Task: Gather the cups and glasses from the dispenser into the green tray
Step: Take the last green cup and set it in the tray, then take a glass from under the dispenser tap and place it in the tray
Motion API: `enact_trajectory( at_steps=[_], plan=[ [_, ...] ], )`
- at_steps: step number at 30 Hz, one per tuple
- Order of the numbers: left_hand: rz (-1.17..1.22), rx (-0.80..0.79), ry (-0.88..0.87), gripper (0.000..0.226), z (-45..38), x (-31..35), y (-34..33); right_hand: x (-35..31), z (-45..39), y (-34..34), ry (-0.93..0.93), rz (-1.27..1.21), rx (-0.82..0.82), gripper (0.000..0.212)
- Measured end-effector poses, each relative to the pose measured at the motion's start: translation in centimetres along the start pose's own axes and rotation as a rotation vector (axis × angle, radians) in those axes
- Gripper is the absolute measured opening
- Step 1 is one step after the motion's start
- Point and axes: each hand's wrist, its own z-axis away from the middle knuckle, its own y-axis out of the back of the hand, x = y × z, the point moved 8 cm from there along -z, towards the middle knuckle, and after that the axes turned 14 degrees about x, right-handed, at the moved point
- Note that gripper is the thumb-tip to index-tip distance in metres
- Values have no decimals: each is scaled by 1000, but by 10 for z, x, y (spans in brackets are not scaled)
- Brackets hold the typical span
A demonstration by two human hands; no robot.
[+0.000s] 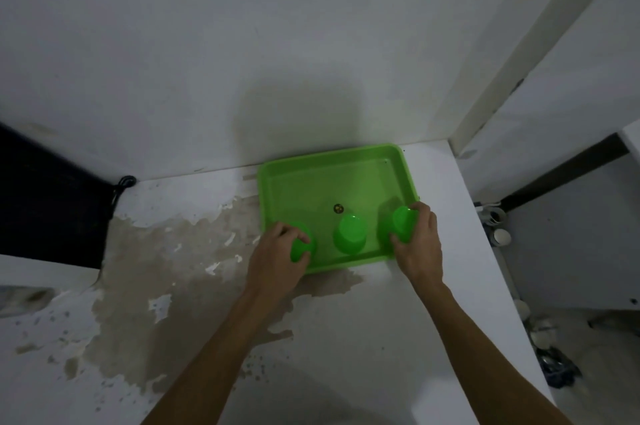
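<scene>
A green tray (332,161) lies on a white counter against the back wall. Three green cups stand upside down along its near side. My left hand (277,251) grips the left green cup (300,248) at the tray's near left corner. The middle green cup (350,234) stands alone, untouched. My right hand (417,244) wraps the right green cup (403,222) from the right, near the tray's near right corner. A small round sticker (338,208) marks the tray floor. No dispenser is in view.
The white counter (433,338) has a large patch of peeled, brownish surface (166,268) left of the tray. Its right edge drops to a floor strewn with small cups and clutter (502,237). A dark opening (48,203) lies at far left.
</scene>
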Motion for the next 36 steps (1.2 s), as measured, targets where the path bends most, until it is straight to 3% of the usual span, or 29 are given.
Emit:
enact_trajectory(
  at_steps=[6, 9, 15, 21, 28, 36],
  plan=[
    [40, -57, 11, 25, 1, 3, -7, 9, -2, 2, 37, 32, -43, 65],
    [131, -88, 28, 26, 4, -1, 0, -4, 3, 15, 75, 48, 17, 65],
    [323, -42, 64, 26, 23, -25, 28, -57, 39, 35, 215, -32, 142, 35],
    [459, 61, 156, 37, 53, -86, 76, -129, 104, -15, 197, -230, -93, 10],
    [470, 189, 381, 26, 101, -215, 156, -225, 190, -116, 212, -303, -343, 17],
    [363, 482, 577, 26, 141, -362, 258, -318, 273, -220, 229, -326, -552, 10]
  ],
)
